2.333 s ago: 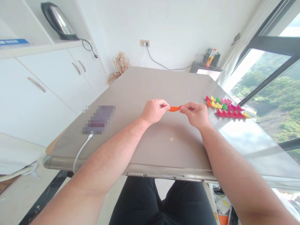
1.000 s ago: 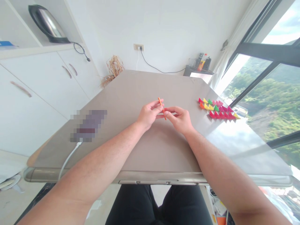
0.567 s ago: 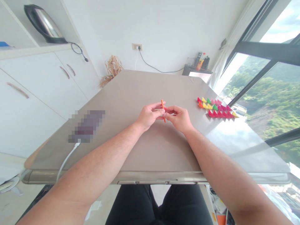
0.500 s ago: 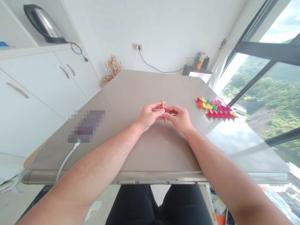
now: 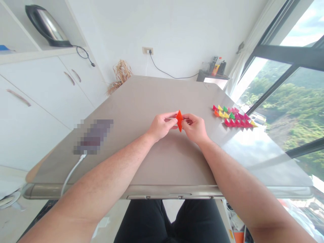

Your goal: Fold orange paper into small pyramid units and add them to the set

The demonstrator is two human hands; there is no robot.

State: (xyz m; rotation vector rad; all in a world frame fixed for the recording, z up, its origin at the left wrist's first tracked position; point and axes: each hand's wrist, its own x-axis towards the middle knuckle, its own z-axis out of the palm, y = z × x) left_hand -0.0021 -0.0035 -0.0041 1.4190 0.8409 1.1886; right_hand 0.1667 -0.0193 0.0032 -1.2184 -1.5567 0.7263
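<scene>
Left hand (image 5: 162,126) and right hand (image 5: 195,127) hold one orange paper (image 5: 179,120) between them, above the near-middle part of the bench (image 5: 162,158). The left hand pinches the paper's left side between thumb and fingers; the right hand pinches its right side in the same manner. The paper is folded and presents a narrow diamond, its long axis nearly in line with the forward view, one point directed away from the person and the other towards the person.

To the right of the hands, folded shapes (image 5: 236,118) stand on the bench in three rows, coloured red, yellow, green, orange, pink and magenta; the nearest row is mostly red, with yellow at its right end. To the left of the hands, well apart, lies a pixelated object (image 5: 94,136), its details obscured, with a white cable (image 5: 70,175) running from its near end over the bench edge. Beyond the hands, a socket (image 5: 147,50) is set in the wall. A kettle (image 5: 47,26) stands on a shelf, far left.
</scene>
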